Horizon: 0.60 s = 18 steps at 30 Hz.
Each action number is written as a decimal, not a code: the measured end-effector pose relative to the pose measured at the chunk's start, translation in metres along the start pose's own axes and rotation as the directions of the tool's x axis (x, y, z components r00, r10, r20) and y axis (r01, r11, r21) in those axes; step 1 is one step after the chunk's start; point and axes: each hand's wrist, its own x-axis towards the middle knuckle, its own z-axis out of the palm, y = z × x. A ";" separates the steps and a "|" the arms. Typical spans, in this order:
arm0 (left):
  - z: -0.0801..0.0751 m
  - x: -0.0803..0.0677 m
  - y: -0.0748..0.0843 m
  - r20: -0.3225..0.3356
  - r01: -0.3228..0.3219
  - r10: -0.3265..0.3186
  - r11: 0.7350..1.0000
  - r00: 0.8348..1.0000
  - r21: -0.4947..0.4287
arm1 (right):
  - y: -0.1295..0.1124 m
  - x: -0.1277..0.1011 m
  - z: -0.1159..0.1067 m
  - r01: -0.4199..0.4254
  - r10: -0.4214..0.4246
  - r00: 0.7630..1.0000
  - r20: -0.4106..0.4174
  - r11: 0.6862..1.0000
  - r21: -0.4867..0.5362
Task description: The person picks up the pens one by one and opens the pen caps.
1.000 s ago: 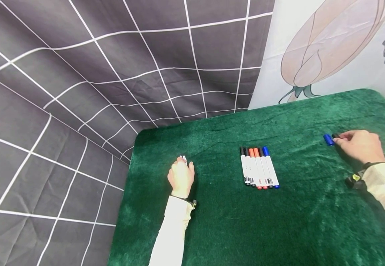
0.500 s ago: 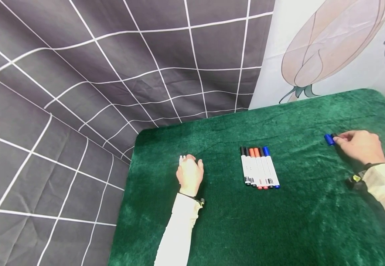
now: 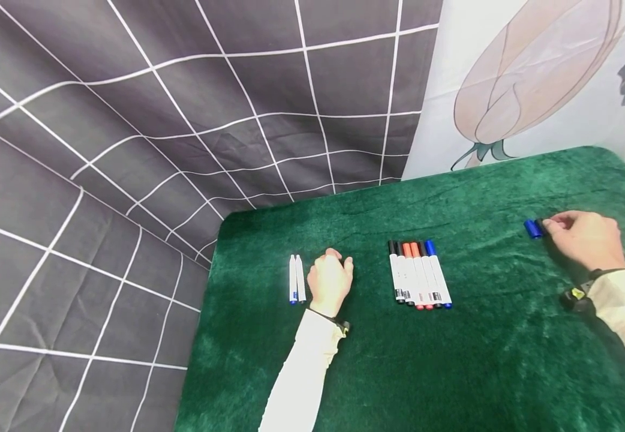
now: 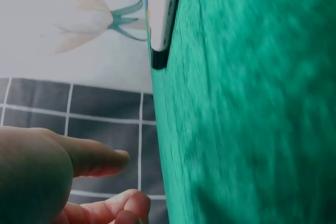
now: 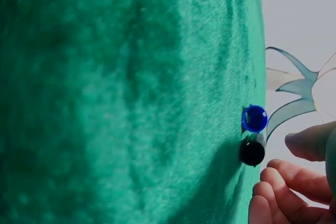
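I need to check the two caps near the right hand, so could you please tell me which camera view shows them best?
The right wrist view: the blue cap and black cap appear large, end-on, just beyond the right hand. The head view shows them small, partly behind that hand's fingers. The left wrist view does not show them.

Both arms wear long cream sleeves (image 3: pixel 304 366). A dark strap circles each wrist, the right wrist's strap (image 3: pixel 577 297) carrying a small black device.

Green cloth (image 3: pixel 485 360), blue cap (image 3: pixel 531 228)
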 end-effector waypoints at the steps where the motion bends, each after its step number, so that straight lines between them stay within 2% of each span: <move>1: 0.001 -0.001 0.003 0.010 0.000 0.000 1.000 1.000 -0.005 | -0.001 0.000 0.000 0.005 -0.005 1.000 -0.003 1.000 -0.002; 5: 0.002 -0.003 0.017 0.062 -0.010 0.012 0.999 0.998 -0.036 | -0.007 -0.002 0.000 0.008 -0.008 1.000 -0.014 1.000 0.001; 11: 0.006 -0.006 0.033 0.153 -0.021 0.031 0.997 0.988 -0.068 | -0.019 -0.007 0.003 0.138 -0.136 0.990 -0.033 0.989 0.052; 14: 0.009 -0.006 0.039 0.168 -0.033 0.045 0.997 0.985 -0.074 | -0.028 -0.009 0.004 0.198 -0.194 0.979 -0.058 0.978 0.065; 18: 0.013 -0.009 0.047 0.172 -0.059 0.074 0.994 0.982 -0.092 | -0.038 -0.011 0.006 0.237 -0.231 0.969 -0.084 0.969 0.069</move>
